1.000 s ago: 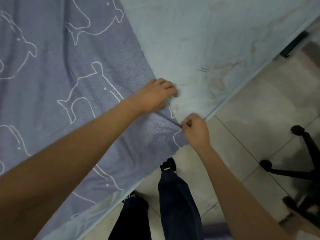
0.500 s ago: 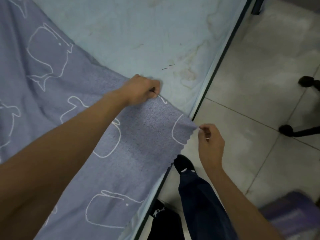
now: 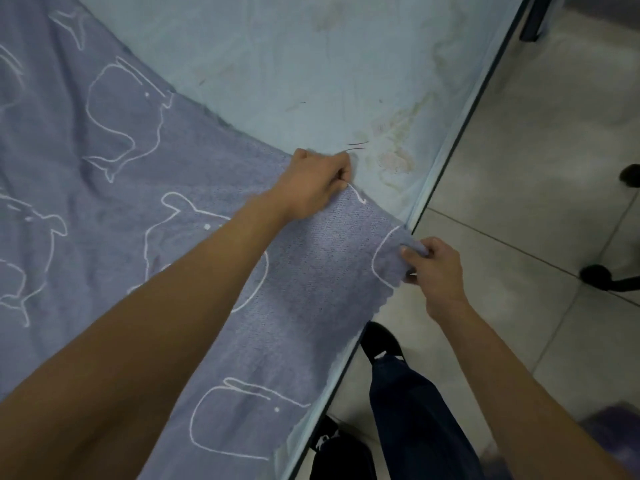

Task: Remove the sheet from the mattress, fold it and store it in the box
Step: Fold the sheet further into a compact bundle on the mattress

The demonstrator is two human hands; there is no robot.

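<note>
Sheet [image 3: 131, 216] edge: left hand [image 3: 311, 187] grip clamped; right hand [image 3: 434, 268] grip pinching corner.

One sheet [image 3: 104, 220], two hands [image 3: 311, 181] [image 3: 436, 268], maybe two shoes [image 3: 381, 341] [image 3: 332, 441]

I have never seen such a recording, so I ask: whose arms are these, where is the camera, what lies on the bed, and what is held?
There is no machine: a person works with bare hands. The camera sits on the person's head and looks down, so both arms enter from below. On the pale blue mattress lies a grey-purple sheet with white whale outlines. The left hand grips the sheet's edge; the right hand pinches its corner at the mattress side.
</note>
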